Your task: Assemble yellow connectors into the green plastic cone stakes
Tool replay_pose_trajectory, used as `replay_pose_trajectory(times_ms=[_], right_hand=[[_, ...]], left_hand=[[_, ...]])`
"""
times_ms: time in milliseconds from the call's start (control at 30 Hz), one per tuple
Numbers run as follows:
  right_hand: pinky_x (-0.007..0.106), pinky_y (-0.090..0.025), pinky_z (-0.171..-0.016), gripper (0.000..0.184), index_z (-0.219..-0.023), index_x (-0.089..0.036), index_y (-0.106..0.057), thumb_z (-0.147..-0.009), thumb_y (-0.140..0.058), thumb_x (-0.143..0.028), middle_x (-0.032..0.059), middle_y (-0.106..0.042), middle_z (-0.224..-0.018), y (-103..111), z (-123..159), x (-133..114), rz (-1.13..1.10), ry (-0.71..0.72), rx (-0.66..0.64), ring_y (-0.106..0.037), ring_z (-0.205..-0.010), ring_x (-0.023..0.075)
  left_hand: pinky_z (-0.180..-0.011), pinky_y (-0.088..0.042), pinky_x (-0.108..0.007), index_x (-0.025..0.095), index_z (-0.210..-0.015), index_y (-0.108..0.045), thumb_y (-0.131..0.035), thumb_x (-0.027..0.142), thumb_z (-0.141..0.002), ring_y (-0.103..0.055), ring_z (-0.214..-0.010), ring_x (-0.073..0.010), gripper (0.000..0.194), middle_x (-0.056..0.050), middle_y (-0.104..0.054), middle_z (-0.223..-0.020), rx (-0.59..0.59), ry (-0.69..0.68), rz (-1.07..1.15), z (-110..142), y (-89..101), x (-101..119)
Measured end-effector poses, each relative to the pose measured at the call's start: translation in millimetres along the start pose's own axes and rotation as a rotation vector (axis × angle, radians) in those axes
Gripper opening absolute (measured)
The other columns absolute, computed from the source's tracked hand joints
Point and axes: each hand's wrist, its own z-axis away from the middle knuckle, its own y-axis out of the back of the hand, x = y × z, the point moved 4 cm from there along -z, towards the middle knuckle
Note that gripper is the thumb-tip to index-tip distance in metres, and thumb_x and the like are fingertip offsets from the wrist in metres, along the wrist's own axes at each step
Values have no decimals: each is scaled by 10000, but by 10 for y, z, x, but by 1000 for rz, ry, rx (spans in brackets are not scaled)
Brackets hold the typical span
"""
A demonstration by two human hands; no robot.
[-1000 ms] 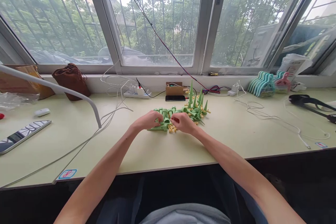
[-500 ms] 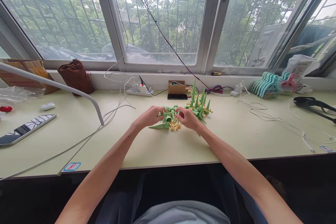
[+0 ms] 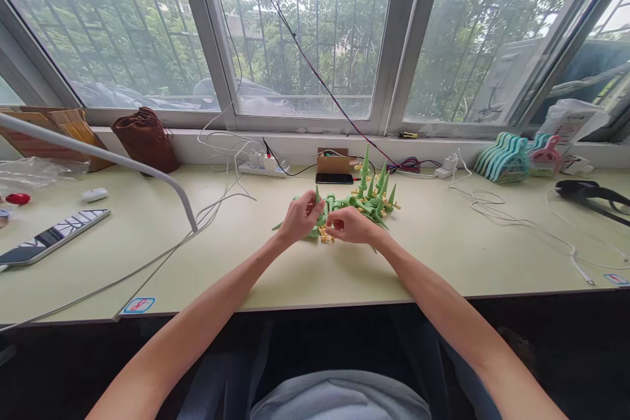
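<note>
My left hand (image 3: 300, 215) is closed around a green pointed plastic piece (image 3: 317, 196), whose tip sticks up above the fingers. Just right of it, my right hand (image 3: 351, 224) is curled with thumb and fingertips together; whatever they hold is too small to make out. Small yellow plastic connectors (image 3: 325, 235) lie under and between the hands. Loose green pieces surround the left hand, partly hidden by it. Behind the right hand is a pile of green parts, with several upright green spikes (image 3: 364, 174) bearing yellow connectors.
A black phone (image 3: 335, 178) and a small cardboard box (image 3: 333, 161) are behind the pile. White cables (image 3: 216, 207) and a power strip (image 3: 263, 167) lie to the left. Teal hangers (image 3: 501, 159) and black headphones (image 3: 590, 195) are at the right. A grey curved bar (image 3: 147, 170) crosses the left side.
My left hand has moved right and turned, and the green pointed piece now stands upright in it. My right hand has dropped slightly toward the yellow connectors. The camera view has shifted a little.
</note>
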Motion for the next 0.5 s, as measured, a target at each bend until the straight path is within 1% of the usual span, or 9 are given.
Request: replay_pose_trajectory(times_ms=[133,233,367,500], right_hand=[[217,-301,-566,99,-758,-171,-607,-776,-702,-192,-62,-501,-587,-68,-6,-34,28,-13,-37,-412,-544,78],[224,-287,-566,133,-720,-171,-565,-770,-688,-162,-57,-507,-601,-81,-11,-55,80,-42,-37,-407,-554,79],[233,-269,-561,179,-688,-173,-532,-768,-692,-169,-60,-485,-589,-102,-15,-45,119,-62,-53,-381,-550,81],[234,-263,-550,162,-742,-174,-549,-792,-700,-210,-55,-500,-602,-120,-17,3,131,-96,-62,-389,-548,86]], left_hand=[[-479,-299,-226,206,-823,-483,-475,412,-948,-367,-467,-71,240,36,-510,-688,22,10,-24,34,-48,-31],[-478,-277,-230,211,-807,-467,-469,416,-946,-349,-449,-71,248,36,-511,-685,42,14,-50,46,-75,-26],[-495,-283,-230,219,-796,-448,-497,401,-925,-358,-451,-82,228,45,-479,-650,28,9,-71,63,-115,-1],[-509,-297,-234,224,-770,-415,-486,378,-930,-359,-473,-97,233,52,-423,-618,5,-18,-75,85,-147,2]])
